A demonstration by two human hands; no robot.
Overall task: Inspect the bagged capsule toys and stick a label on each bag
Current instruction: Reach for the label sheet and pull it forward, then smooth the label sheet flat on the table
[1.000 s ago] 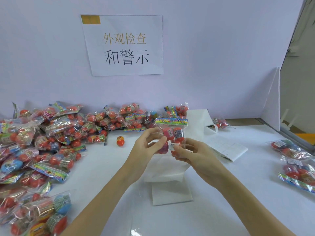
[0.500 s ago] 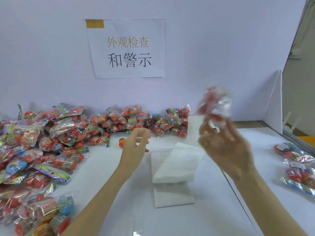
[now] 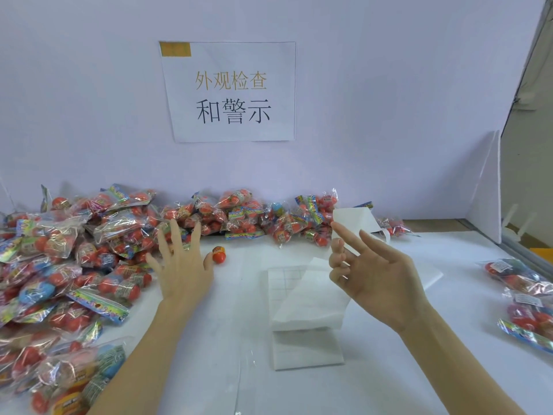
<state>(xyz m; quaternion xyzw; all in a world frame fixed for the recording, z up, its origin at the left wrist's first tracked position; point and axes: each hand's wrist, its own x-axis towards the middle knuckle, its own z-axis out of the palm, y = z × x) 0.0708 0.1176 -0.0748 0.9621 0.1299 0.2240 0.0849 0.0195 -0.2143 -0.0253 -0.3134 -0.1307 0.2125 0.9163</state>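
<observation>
Reaching with fingers spread and holding nothing, the left hand [image 3: 182, 265] hovers over the near edge of a big pile of bagged capsule toys [image 3: 74, 259] on the white table [image 3: 209, 369]. The right hand [image 3: 377, 277] hangs empty, fingers loosely extended, above a folded strip of label sheets [image 3: 302, 307]. A smaller group of bags [image 3: 526, 298] lies far right. One loose orange capsule [image 3: 219, 254] sits beside the left fingertips.

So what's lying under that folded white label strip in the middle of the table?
Under the folded white label strip lies a flat white gridded sheet on the white table; anything beneath that sheet is covered.
</observation>
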